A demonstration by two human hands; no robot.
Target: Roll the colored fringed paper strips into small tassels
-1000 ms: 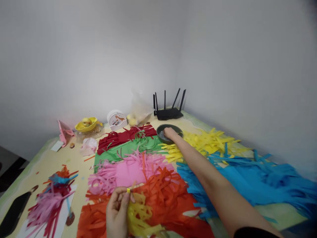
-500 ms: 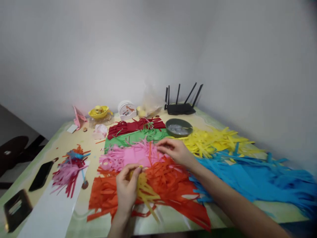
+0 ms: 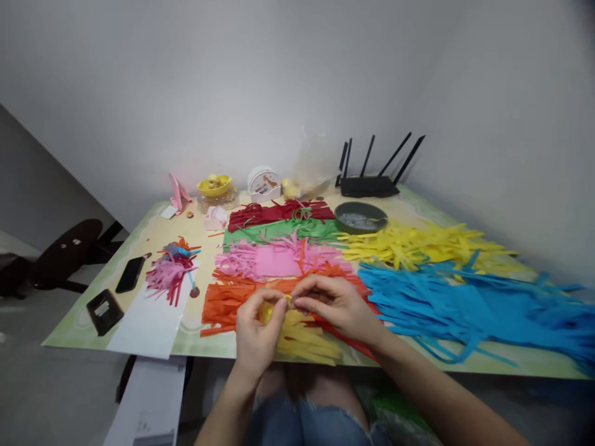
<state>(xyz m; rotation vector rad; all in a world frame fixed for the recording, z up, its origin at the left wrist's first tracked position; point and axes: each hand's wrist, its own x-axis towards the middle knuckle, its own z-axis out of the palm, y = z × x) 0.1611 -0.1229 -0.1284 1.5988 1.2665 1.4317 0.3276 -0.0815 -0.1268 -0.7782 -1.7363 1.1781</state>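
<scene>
Between thumb and fingers, my left hand (image 3: 260, 331) pinches the gathered end of a yellow paper tassel (image 3: 307, 339), whose strips spread down and to the right over the table edge. My right hand (image 3: 337, 305) meets it there, fingertips pressed together at the same yellow end; whether they grip the tassel or something tiny is hidden. Under both hands lies orange fringed paper (image 3: 223, 303). Behind it are rows of pink fringed paper (image 3: 279, 260), green fringed paper (image 3: 251, 234) and dark red fringed paper (image 3: 269, 215).
Yellow strips (image 3: 432, 244) and blue fringed paper (image 3: 465, 303) cover the right side. A dark bowl (image 3: 360, 217) and a black router (image 3: 369, 186) stand behind. At left are a finished-looking multicoloured tassel (image 3: 170, 272), a phone (image 3: 130, 274), a black case (image 3: 105, 311) and white sheet (image 3: 153, 325).
My right hand has come from the pink paper down to my left hand, and their fingertips now meet at the yellow tassel's end. The view has tilted down and shifted left.
</scene>
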